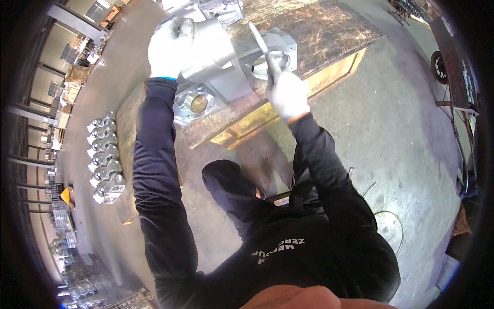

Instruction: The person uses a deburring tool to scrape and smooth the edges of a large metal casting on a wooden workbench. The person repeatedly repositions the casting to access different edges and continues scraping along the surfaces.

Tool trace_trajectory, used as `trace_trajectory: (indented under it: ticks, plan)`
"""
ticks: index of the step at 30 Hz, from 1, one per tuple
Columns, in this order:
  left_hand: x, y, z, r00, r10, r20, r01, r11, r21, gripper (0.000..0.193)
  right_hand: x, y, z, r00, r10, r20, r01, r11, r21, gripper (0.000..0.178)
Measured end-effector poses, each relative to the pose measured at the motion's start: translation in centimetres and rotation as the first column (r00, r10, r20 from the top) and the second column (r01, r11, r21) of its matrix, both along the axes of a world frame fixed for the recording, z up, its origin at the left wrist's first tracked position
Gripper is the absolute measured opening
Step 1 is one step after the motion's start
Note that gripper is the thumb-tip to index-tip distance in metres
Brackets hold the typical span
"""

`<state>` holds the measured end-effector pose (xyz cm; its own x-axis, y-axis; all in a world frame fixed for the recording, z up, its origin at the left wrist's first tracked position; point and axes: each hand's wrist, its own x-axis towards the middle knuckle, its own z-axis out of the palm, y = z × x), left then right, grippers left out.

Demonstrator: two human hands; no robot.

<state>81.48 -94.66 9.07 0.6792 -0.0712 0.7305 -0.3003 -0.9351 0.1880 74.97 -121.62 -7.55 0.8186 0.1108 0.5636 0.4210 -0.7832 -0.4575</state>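
Observation:
A large silver-grey metal casting (234, 80), with a rounded body and flanged openings, rests on the worn wooden bench. My left hand (167, 49), in a white glove, grips its upper left part; glare washes out some of the finger detail. The white-gloved right hand (289, 95) is closed round a long, narrow grey file (260, 40), whose tip points up and away from me. That file crosses in front of the casting's right-hand flange (288, 47); whether it touches the metal I cannot tell. A round opening (198, 103) shows in the lower left flange.
The bench (334, 26) has a scuffed dark top and wooden side. Another casting (224, 11) sits at its far end. Several similar castings (106, 157) stand in a row at left. A cable (396, 221) loops across the floor at right, and a wheeled rack (440, 67) stands beyond.

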Motion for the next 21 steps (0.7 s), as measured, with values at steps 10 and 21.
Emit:
trace_trajectory:
  ticks: [10, 21]
  plan:
    - [-0.2, -0.1, -0.1, 0.998, -0.054, 0.012, 0.055, 0.997, -0.05, 0.04, 0.1, -0.9, 0.6, 1.0, 0.016, 0.017, -0.018, 0.993, 0.119, 0.068]
    - [-0.8, -0.8, 0.1, 1.0, -0.008, 0.006, 0.009, 1.0, -0.022, 0.043, 1.1, -1.2, 1.7, 0.99, -0.021, -0.14, 0.036, 0.994, 0.105, 0.066]
